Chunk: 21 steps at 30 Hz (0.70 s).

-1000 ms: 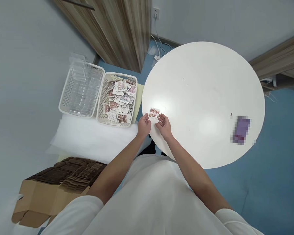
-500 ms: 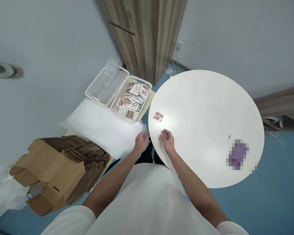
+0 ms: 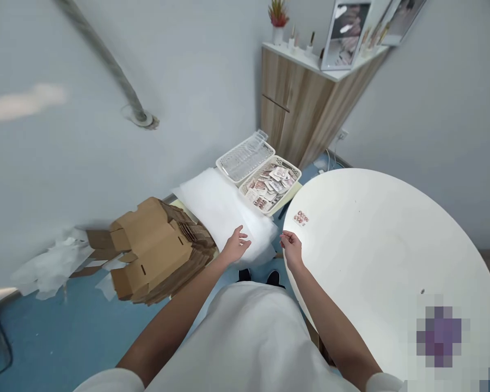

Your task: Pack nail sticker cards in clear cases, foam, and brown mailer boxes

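My left hand [image 3: 236, 246] hovers over the stack of white foam sheets [image 3: 216, 198], fingers spread and nothing in them. At the left edge of the round white table [image 3: 375, 234], my right hand [image 3: 293, 250] has its fingers curled together, with nothing showing between them. Just beyond it a small card of press-on nails [image 3: 301, 218] lies on the tabletop, apart from the fingers. Behind the foam, a white basket [image 3: 296, 175] is heaped with similar cards. Beside it another white basket [image 3: 219, 163] holds clear plastic cases.
Folded brown cardboard boxes [image 3: 159, 245] are stacked left of the foam. Crumpled white wrapping [image 3: 57, 264] lies farther left. A wood-grain cabinet [image 3: 298, 114] stands in the corner behind the baskets. On the table's right, a purple thing [image 3: 443, 335] is blurred out.
The view has swung left and up, bringing the cabinet top into sight. My left hand has moved over the foam and spread its fingers. My right hand's fingers have curled closer together.
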Each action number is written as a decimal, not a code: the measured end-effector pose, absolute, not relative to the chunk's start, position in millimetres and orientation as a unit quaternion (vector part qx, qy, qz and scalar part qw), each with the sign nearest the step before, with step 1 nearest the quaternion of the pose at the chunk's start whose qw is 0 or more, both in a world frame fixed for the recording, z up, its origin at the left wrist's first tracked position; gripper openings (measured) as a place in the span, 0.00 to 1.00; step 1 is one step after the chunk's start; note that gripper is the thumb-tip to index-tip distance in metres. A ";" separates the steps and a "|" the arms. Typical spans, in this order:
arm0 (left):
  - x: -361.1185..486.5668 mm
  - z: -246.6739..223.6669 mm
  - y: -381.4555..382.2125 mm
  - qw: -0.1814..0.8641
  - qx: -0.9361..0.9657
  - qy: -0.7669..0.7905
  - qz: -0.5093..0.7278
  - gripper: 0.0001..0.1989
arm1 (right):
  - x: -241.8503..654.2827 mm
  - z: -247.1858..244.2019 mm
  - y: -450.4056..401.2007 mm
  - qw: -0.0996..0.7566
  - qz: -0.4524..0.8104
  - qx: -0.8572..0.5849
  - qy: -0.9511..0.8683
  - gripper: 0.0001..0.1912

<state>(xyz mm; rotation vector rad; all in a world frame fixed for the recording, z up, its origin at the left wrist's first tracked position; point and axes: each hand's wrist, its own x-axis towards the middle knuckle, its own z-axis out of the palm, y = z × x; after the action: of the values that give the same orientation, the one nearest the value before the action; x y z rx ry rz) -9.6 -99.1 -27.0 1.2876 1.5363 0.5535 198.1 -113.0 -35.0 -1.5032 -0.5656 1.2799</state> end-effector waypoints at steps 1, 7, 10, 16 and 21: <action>-19.5 -22.5 -95.1 0.502 0.533 0.638 0.238 0.31 | 188.0 -32.1 -103.2 0.520 0.534 -0.622 -0.240 0.13; -57.8 -7.8 -66.2 0.493 0.520 0.639 0.278 0.28 | 130.3 -9.0 -60.5 0.500 0.561 -0.586 -0.302 0.14; -61.3 -5.1 -42.6 0.515 0.526 0.614 0.285 0.28 | 118.1 2.3 -40.9 0.477 0.578 -0.574 -0.331 0.15; -63.0 -7.0 30.3 0.503 0.558 0.602 0.271 0.27 | 129.9 6.5 31.2 0.475 0.604 -0.569 -0.292 0.15; -65.7 -6.6 105.8 0.461 0.592 0.626 0.213 0.25 | 138.0 -10.1 106.7 0.502 0.604 -0.579 -0.217 0.13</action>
<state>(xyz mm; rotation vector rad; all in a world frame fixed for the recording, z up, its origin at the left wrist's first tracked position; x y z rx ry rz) -65.7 105.8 -6.6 1.4560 1.5412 0.5233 138.0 106.7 -10.1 -1.3987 -0.5254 1.4594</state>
